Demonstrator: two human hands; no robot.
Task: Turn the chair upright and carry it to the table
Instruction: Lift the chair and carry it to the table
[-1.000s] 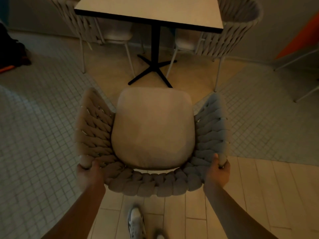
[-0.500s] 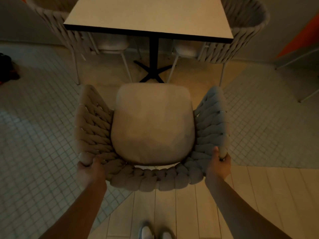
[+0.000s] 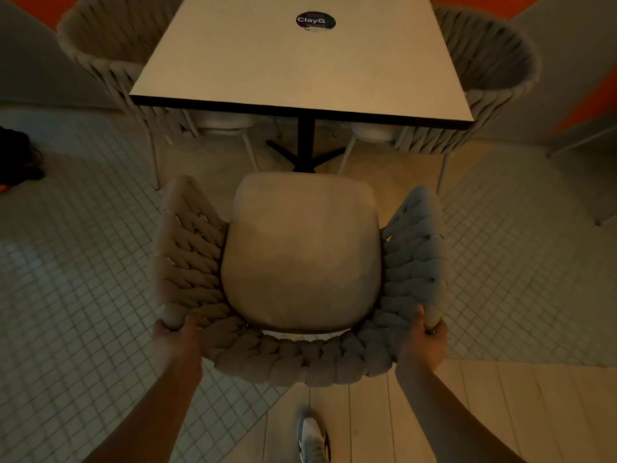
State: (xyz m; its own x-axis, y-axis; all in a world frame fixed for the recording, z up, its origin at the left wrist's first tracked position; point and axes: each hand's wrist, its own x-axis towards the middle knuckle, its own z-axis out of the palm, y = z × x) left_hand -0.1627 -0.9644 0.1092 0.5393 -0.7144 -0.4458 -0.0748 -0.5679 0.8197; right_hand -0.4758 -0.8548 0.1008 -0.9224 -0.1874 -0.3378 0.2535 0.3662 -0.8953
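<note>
The chair (image 3: 302, 255) is upright in front of me, with a beige seat cushion and a thick braided grey back and arms. My left hand (image 3: 175, 340) grips the rear left corner of the braided back. My right hand (image 3: 424, 342) grips the rear right corner. The square table (image 3: 233, 61) with a pale top, dark edge and black pedestal stands just beyond the chair's front edge. The chair's legs are hidden under the seat.
Two matching braided chairs stand at the table's far corners, one at the left (image 3: 110, 51) and one at the right (image 3: 494, 68). A round dark sticker (image 3: 315, 21) lies on the tabletop. A dark object (image 3: 16, 155) sits on the floor at left. My shoe (image 3: 312, 436) is below.
I have walked forward with the chair held in both hands. The table is now much closer, its near edge almost over the chair's front.
</note>
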